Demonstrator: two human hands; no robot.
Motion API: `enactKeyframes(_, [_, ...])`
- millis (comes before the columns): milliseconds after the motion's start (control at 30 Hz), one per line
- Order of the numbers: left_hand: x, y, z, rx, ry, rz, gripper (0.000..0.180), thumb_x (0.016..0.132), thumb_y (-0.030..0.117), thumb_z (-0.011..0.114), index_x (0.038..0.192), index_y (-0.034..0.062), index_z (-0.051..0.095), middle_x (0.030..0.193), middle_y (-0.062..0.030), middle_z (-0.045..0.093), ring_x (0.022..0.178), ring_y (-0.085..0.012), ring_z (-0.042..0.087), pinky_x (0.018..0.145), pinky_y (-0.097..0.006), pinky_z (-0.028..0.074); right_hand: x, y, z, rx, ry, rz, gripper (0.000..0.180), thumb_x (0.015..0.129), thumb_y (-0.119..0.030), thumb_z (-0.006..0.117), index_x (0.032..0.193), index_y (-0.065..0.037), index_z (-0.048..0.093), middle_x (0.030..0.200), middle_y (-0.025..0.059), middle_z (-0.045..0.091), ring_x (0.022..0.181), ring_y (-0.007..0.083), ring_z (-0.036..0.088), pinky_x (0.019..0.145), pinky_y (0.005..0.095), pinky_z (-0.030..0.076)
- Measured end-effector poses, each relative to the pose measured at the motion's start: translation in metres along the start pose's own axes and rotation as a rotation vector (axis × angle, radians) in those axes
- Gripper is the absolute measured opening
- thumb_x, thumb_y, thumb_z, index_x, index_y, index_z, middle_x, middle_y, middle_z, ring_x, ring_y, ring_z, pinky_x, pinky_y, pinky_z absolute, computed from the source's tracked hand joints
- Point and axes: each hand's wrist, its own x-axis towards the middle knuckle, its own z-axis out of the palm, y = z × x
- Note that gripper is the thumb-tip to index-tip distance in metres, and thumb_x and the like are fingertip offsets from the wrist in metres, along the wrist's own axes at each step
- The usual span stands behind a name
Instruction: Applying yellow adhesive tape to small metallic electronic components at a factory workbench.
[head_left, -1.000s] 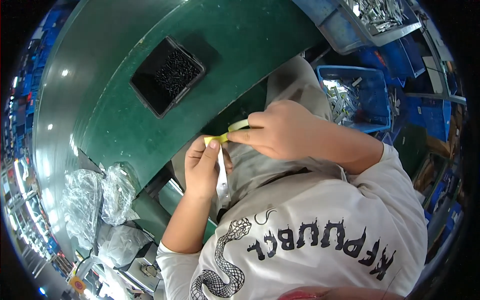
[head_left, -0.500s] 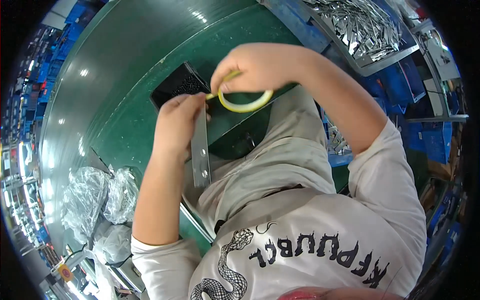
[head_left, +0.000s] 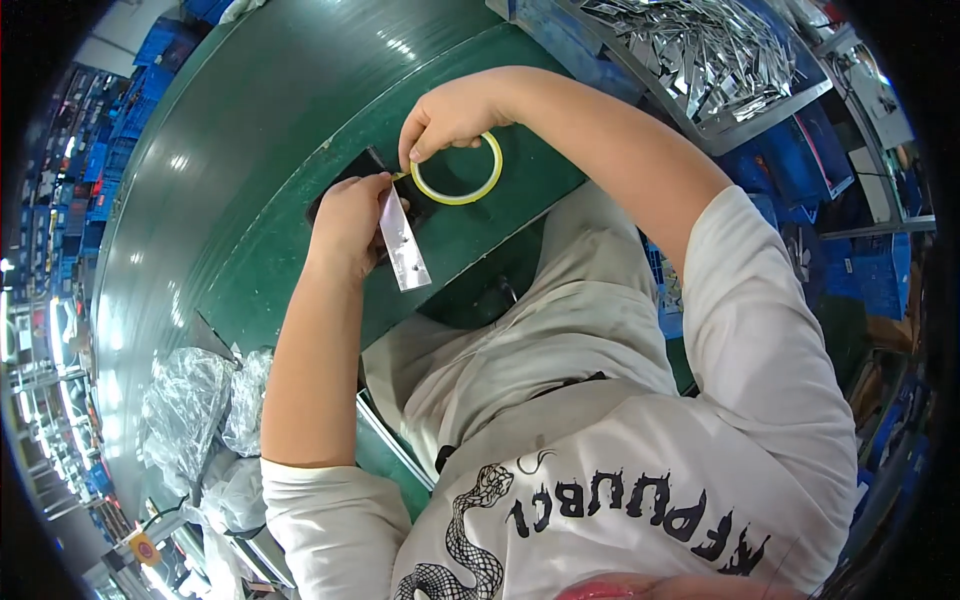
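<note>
My left hand (head_left: 350,218) grips a flat silvery metal strip (head_left: 404,245) by its upper end, the strip hanging down over the edge of the green table (head_left: 260,120). My right hand (head_left: 447,115) pinches a thin yellow roll of tape (head_left: 457,168) just to the right of the strip. A short bit of yellow tape runs from the roll to the strip's top. Under both hands lies a black tray (head_left: 345,175), mostly hidden by my left hand.
A blue bin full of several shiny metal strips (head_left: 700,50) stands at the upper right. Crumpled clear plastic bags (head_left: 195,410) lie at the lower left. Blue crates (head_left: 870,260) line the right side. My lap and white shirt fill the lower middle.
Both hands have moved up from my lap to above the table and the black tray. The tape roll and the strip are now held over the table's edge.
</note>
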Motion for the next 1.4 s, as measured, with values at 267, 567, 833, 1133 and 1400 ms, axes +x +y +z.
enactKeyframes(267, [-0.016,0.000,-0.013,-0.068,0.040,0.090,0.022,0.096,0.023,0.054,0.088,0.0026,0.054,0.063,-0.0052,0.056,0.047,-0.0134,0.049,0.046,-0.029,0.041,-0.021,0.004,0.019,-0.290,0.228,-0.177,0.026,0.093,-0.022,0.056,0.111,-0.008,0.068,0.115,0.0122,0.067,0.111,0.0264,0.061,0.097,0.0369,0.044])
enactKeyframes(567, [-0.074,-0.058,-0.025,-0.239,-0.018,0.386,0.028,0.100,0.030,0.048,0.091,0.0044,0.051,0.058,-0.0019,0.047,0.040,-0.0085,0.039,0.035,-0.022,0.031,-0.057,0.063,0.102,-0.987,0.739,-0.497,0.029,0.080,-0.017,0.064,0.108,-0.022,0.070,0.081,-0.0013,0.055,0.080,0.0181,0.057,0.075,0.0349,0.044])
enactKeyframes(833, [-0.094,-0.084,-0.008,-0.208,-0.088,0.442,0.044,0.103,0.036,0.042,0.115,-0.0041,0.055,0.085,-0.0138,0.064,0.069,-0.0173,0.060,0.063,-0.030,0.052,-0.080,0.068,0.117,-0.940,0.798,-0.491,0.029,0.078,-0.023,0.069,0.107,-0.021,0.070,0.096,-0.0006,0.057,0.097,0.0190,0.053,0.089,0.0388,0.039])
enactKeyframes(1133, [-0.096,-0.126,0.021,0.089,-0.438,0.824,0.048,0.104,0.030,0.038,0.131,-0.0082,0.048,0.114,-0.0226,0.065,0.131,-0.0352,0.044,0.106,-0.042,0.036,-0.097,0.037,0.195,0.141,0.388,-0.652,0.026,0.083,-0.021,0.070,0.102,-0.004,0.069,0.105,0.0131,0.063,0.100,0.0328,0.058,0.085,0.0416,0.046])
enactKeyframes(1400, [-0.091,-0.141,-0.007,0.655,-0.417,0.972,0.095,0.078,0.024,0.074,0.148,-0.0060,0.018,0.139,-0.0248,0.045,0.126,-0.0408,0.040,0.109,-0.049,0.025,-0.206,0.099,0.164,-0.483,0.602,-0.265,0.018,0.084,-0.023,0.065,0.088,-0.006,0.069,0.098,0.0089,0.061,0.093,0.0312,0.059,0.081,0.0420,0.048])
